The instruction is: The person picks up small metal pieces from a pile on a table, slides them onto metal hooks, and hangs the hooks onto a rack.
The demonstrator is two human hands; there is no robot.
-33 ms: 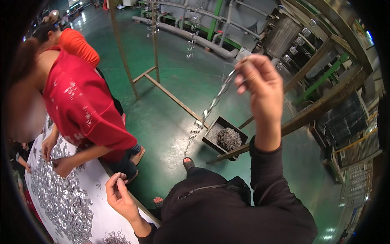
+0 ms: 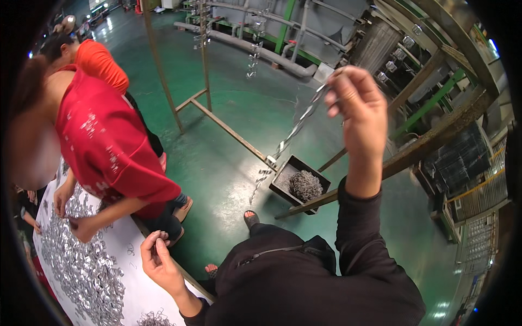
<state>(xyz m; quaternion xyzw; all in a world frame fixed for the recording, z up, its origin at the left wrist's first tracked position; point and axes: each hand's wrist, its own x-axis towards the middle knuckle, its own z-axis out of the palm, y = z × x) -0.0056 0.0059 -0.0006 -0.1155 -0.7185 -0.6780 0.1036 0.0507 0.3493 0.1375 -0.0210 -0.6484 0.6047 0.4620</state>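
My right hand (image 2: pixel 358 103) is raised at the upper right, its fingers pinched on the top end of a hanging chain of shiny metal pieces (image 2: pixel 296 127). Blurred in places, the chain slants down to the left toward the floor by my foot. Low at the left, my left hand (image 2: pixel 162 261) is beside the edge of the white table (image 2: pixel 126 236), fingers curled and thumb against them. Whatever that pinch holds, if anything, is too small to make out. On the table lies a wide pile of small silvery metal parts (image 2: pixel 87 261), with thin wire hooks (image 2: pixel 155 318) at its near end.
Two people, in a red top (image 2: pixel 111 136) and an orange top (image 2: pixel 102 62), stand at the table's left. A dark box (image 2: pixel 276 183) holding tangled wire hooks (image 2: pixel 305 186) sits on the green floor. Metal frame bars (image 2: pixel 228 130) stand ahead; a thick beam (image 2: pixel 429 138) crosses at right.
My right hand has shifted slightly to the right, and the upper part of the chain has moved with it. My left hand stays in place.
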